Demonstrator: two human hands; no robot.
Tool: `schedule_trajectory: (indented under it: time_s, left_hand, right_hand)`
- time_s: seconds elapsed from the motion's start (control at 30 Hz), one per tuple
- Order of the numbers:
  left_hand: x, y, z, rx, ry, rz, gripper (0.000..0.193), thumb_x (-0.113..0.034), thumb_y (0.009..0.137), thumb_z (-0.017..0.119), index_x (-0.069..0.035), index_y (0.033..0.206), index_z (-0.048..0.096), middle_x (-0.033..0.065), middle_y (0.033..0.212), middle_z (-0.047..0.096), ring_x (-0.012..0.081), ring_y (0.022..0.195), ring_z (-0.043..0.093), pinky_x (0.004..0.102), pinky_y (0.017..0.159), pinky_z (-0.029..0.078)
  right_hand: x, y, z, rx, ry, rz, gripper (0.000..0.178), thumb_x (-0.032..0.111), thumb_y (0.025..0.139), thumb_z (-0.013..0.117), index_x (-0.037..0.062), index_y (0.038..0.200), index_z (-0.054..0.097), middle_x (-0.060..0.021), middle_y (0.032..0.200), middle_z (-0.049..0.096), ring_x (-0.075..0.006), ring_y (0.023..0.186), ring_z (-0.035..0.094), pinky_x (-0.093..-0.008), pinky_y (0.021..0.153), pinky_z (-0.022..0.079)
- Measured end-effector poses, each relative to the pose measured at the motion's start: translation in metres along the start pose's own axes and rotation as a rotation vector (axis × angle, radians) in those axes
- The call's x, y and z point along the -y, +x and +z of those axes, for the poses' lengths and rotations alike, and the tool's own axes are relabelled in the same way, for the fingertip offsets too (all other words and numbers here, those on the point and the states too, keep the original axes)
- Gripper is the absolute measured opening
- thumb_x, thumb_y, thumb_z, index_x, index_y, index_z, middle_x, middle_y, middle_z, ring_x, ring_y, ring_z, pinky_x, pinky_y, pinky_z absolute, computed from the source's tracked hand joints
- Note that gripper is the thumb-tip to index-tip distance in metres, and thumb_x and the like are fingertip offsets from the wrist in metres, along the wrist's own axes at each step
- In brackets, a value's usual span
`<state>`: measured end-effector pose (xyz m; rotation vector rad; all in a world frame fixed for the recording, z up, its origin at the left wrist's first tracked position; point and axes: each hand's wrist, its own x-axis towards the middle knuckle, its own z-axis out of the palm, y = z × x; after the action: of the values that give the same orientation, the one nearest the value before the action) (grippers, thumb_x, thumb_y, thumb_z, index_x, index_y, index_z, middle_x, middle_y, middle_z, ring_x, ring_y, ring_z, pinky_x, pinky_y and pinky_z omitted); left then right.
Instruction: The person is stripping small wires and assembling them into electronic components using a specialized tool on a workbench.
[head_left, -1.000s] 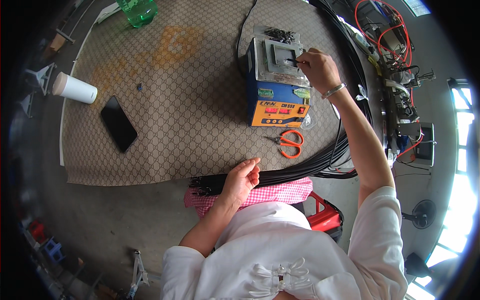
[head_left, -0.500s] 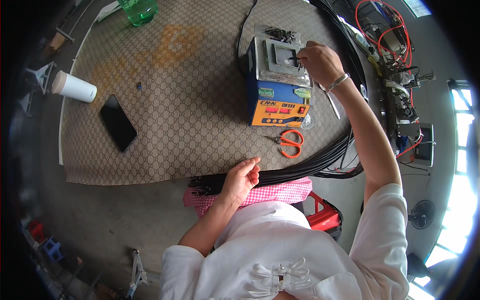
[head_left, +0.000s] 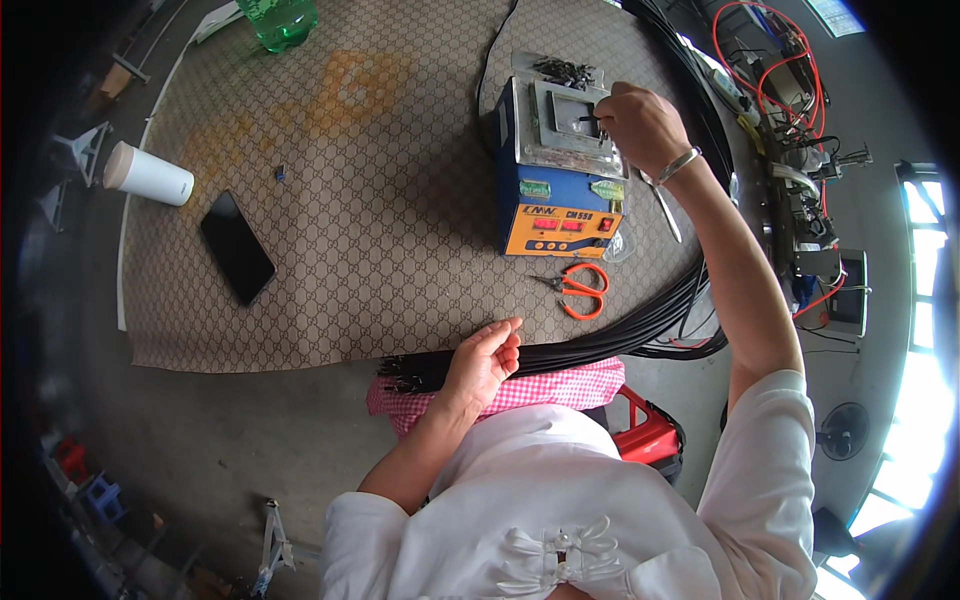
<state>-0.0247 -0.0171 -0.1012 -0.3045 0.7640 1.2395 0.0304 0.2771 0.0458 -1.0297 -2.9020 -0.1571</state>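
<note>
My right hand (head_left: 643, 125) is closed at the right rim of a solder pot (head_left: 562, 230) with a blue body and an orange front panel. A small dark piece (head_left: 597, 118) sticks out from its fingertips over the square metal well (head_left: 575, 112); its kind is too small to make out. Loosely curled, my left hand (head_left: 483, 362) rests at the table's near edge, with nothing visible in its fingers. Beside it runs a bundle of black cables (head_left: 570, 350). Scissors with orange handles (head_left: 582, 291) lie between the pot and the cables.
Small dark pieces (head_left: 566, 72) are heaped behind the well. A pale slim tool (head_left: 667, 212) lies right of the pot. Farther left are a black phone (head_left: 237, 247), a white cup (head_left: 148, 174) on its side, a small blue piece (head_left: 280, 174) and a green bottle (head_left: 280, 22).
The table things sit very slightly lower in the picture. Both hands hold nearly the same places, the right one still at the well.
</note>
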Motion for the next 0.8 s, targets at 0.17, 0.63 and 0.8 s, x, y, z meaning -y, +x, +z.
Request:
schedule_trajectory:
  time_s: [0.17, 0.63, 0.8]
  left_hand:
    - [0.002, 0.001, -0.002, 0.026, -0.005, 0.012, 0.019, -0.018, 0.085, 0.054, -0.006, 0.099, 0.059, -0.0011, 0.073, 0.055, 0.0062, 0.062, 0.048, 0.0213, 0.059, 0.041]
    - [-0.014, -0.022, 0.042, 0.156, 0.104, 0.173, 0.018, -0.016, 0.086, 0.054, -0.004, 0.100, 0.055, -0.0005, 0.075, 0.054, 0.0069, 0.063, 0.051, 0.0208, 0.059, 0.042]
    - [-0.028, -0.032, 0.076, 0.242, 0.131, 0.281, 0.019, -0.016, 0.086, 0.054, -0.003, 0.100, 0.054, 0.0000, 0.076, 0.054, 0.0063, 0.066, 0.049, 0.0202, 0.063, 0.042]
  right_hand:
    - [-0.014, -0.013, -0.002, -0.121, 0.275, -0.009, 0.012, 0.011, 0.072, 0.059, 0.0055, 0.080, 0.066, -0.0077, 0.075, 0.061, -0.0222, 0.071, 0.059, -0.0324, 0.061, 0.047]
    - [0.018, -0.097, -0.004, 0.224, 1.941, 0.326, 0.013, 0.011, 0.084, 0.057, 0.0034, 0.093, 0.059, 0.0024, 0.067, 0.050, -0.0035, 0.050, 0.036, -0.0168, 0.041, 0.025]
    - [0.029, -0.121, -0.001, 0.295, 2.182, 0.349, 0.011, 0.015, 0.083, 0.059, 0.0047, 0.088, 0.059, 0.0041, 0.068, 0.048, -0.0042, 0.052, 0.035, -0.0168, 0.043, 0.027]
